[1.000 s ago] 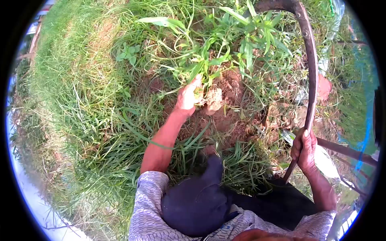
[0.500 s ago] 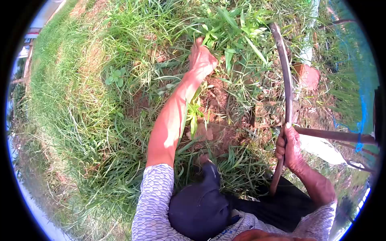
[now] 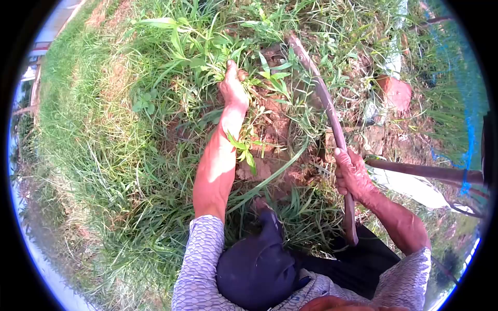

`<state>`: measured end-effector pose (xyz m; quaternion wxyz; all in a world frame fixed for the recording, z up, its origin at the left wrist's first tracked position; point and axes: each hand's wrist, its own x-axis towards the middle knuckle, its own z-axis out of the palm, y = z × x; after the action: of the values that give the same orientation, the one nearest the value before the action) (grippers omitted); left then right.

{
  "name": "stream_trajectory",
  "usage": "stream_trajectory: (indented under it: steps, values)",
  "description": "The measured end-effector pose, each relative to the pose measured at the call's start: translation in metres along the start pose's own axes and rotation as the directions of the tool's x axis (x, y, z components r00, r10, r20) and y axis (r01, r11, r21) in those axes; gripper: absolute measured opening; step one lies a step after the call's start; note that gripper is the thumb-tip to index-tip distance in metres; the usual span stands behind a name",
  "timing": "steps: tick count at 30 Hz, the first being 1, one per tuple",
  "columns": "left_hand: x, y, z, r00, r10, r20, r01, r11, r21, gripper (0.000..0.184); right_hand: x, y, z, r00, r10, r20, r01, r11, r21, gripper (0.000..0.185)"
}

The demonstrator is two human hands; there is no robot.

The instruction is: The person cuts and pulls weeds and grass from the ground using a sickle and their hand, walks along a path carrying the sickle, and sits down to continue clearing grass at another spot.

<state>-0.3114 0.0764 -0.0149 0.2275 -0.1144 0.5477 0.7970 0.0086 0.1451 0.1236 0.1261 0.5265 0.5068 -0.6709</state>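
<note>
My left hand (image 3: 235, 90) is closed round a bunch of leafy green weeds (image 3: 207, 57) in the upper middle of the view. My right hand (image 3: 354, 176) is wrapped round a long, slightly bent wooden stick (image 3: 324, 96), below its middle. The stick slants up and left, and its far end lies among the grass to the right of my left hand. Whether anything is fixed to that end cannot be made out. Between my arms is a patch of bare reddish soil (image 3: 272, 127) with small plants.
At right are a reddish brick-like block (image 3: 397, 93), a wooden pole (image 3: 425, 170) across the side, a white sheet or bag (image 3: 410, 189) and blue netting (image 3: 469, 140). Thick grass (image 3: 104, 171) covers the left. My dark-clothed knee (image 3: 254, 269) is at the bottom.
My left hand has moved left, bending the weeds with it. The stick's far end has swung left and its near end stays low; my right hand has shifted slightly left with it.
</note>
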Motion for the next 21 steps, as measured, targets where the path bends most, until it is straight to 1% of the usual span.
stream_trajectory:
  steps: [2,3,4,5,6,7,8,10,11,13,14,15,16,17,18,20,21]
  values:
    - [0.005,-0.005,-0.008,0.993,0.099,0.058,-0.102,0.993,0.053,0.035,-0.020,-0.010,-0.012,0.989,0.148,-0.011,-0.148,0.988,0.045,0.036]
    - [0.001,0.000,-0.005,0.999,0.041,-0.005,-0.041,0.999,-0.017,0.035,-0.038,-0.014,-0.022,0.985,0.171,0.016,-0.172,0.983,0.072,0.035]
    - [0.004,-0.002,-0.014,1.000,0.000,0.022,0.000,1.000,0.003,0.035,-0.053,-0.011,-0.031,0.980,0.195,0.042,-0.198,0.976,0.094,0.034]
    - [-0.001,0.003,-0.015,0.999,-0.036,0.026,0.035,0.999,0.029,0.033,-0.062,-0.002,-0.037,0.984,0.171,0.046,-0.174,0.982,0.078,0.033]
    - [-0.003,0.006,-0.015,0.997,-0.074,0.039,0.071,0.996,0.056,0.031,-0.064,-0.001,-0.034,0.982,0.182,0.045,-0.185,0.980,0.078,0.033]
    - [0.009,-0.006,-0.020,0.996,-0.041,0.077,0.047,0.996,-0.074,0.030,-0.062,-0.002,-0.030,0.988,0.149,0.031,-0.152,0.983,0.099,0.033]
    - [0.015,-0.010,-0.019,0.998,0.010,0.061,0.001,0.985,-0.170,0.028,-0.059,-0.002,-0.025,0.993,0.116,0.021,-0.117,0.986,0.117,0.033]
    - [0.008,-0.005,-0.015,0.998,-0.053,-0.033,0.046,0.985,-0.168,0.027,-0.030,-0.014,-0.010,1.000,0.013,-0.019,-0.012,0.997,0.070,0.034]
    - [0.009,-0.005,-0.020,0.998,-0.049,-0.036,0.043,0.986,-0.164,0.027,-0.011,-0.022,-0.001,1.000,0.012,-0.025,-0.011,0.998,0.060,0.035]
    - [0.010,-0.006,-0.027,0.997,0.019,0.071,-0.010,0.991,-0.133,0.025,0.011,-0.017,0.010,0.999,0.011,-0.036,-0.011,1.000,0.009,0.036]
    - [0.007,-0.006,-0.028,0.997,0.017,0.075,-0.007,0.991,-0.133,0.025,0.015,-0.011,0.013,0.999,0.006,-0.044,-0.007,1.000,-0.031,0.036]
    - [0.003,-0.001,-0.025,1.000,0.000,0.008,0.001,0.996,-0.091,0.026,0.008,0.004,0.002,0.999,-0.012,-0.035,0.007,0.988,-0.151,0.041]
    - [0.000,0.002,-0.027,0.997,-0.017,-0.070,0.014,0.999,-0.049,0.028,-0.008,0.007,-0.006,0.996,0.056,-0.070,-0.069,0.979,-0.192,0.041]
    - [0.000,0.006,-0.028,0.985,-0.101,-0.140,0.100,0.995,-0.017,0.030,-0.019,0.006,-0.013,0.992,0.121,-0.019,-0.122,0.990,-0.075,0.040]
    - [-0.002,0.006,-0.025,0.985,-0.104,-0.135,0.102,0.995,-0.018,0.030,-0.029,-0.001,-0.017,0.984,0.174,0.033,-0.175,0.983,0.046,0.039]
    - [-0.005,0.006,-0.018,0.989,-0.078,-0.126,0.076,0.997,-0.023,0.036,-0.041,-0.010,-0.019,0.984,0.178,0.031,-0.180,0.981,0.072,0.038]
    - [-0.006,0.006,-0.022,0.993,-0.035,-0.113,0.040,0.998,0.045,0.042,-0.041,-0.017,-0.018,0.982,0.183,0.049,-0.186,0.980,0.073,0.037]
